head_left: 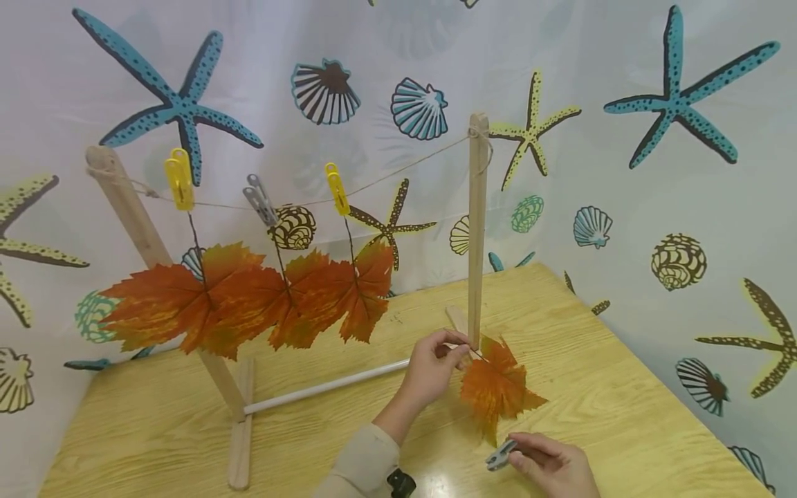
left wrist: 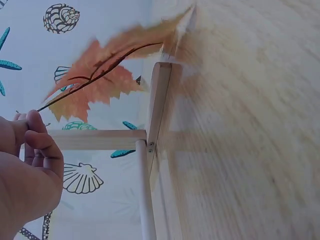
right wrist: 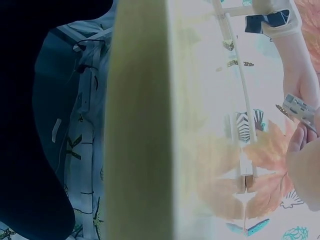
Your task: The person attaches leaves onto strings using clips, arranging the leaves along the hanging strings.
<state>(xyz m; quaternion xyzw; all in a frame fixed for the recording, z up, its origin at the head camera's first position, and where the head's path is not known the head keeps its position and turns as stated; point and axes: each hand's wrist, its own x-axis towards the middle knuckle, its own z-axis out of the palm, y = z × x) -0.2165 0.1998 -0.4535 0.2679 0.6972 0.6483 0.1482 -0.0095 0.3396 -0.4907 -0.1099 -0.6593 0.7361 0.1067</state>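
Note:
My left hand (head_left: 434, 366) pinches the dark stem of an orange artificial maple leaf (head_left: 496, 384) beside the right post. In the left wrist view the same leaf (left wrist: 102, 75) stretches away from the fingertips. Lower right, my right hand (head_left: 554, 465) grips a grey clothespin (head_left: 501, 455) between thumb and fingers, just below the leaf's tip. The right wrist view shows that grey clothespin (right wrist: 300, 107) too. A twine line (head_left: 405, 168) runs between two posts. Several leaves (head_left: 249, 297) hang from it by their stems under a yellow clothespin (head_left: 180, 181), a grey clothespin (head_left: 260, 200) and another yellow clothespin (head_left: 337, 189).
The right wooden post (head_left: 476, 235) and left wooden post (head_left: 133, 214) stand on flat wooden feet on a wood-grain table (head_left: 598, 387). A white rod (head_left: 330, 384) joins them low down. Behind hangs a curtain (head_left: 386, 41) printed with starfish and shells.

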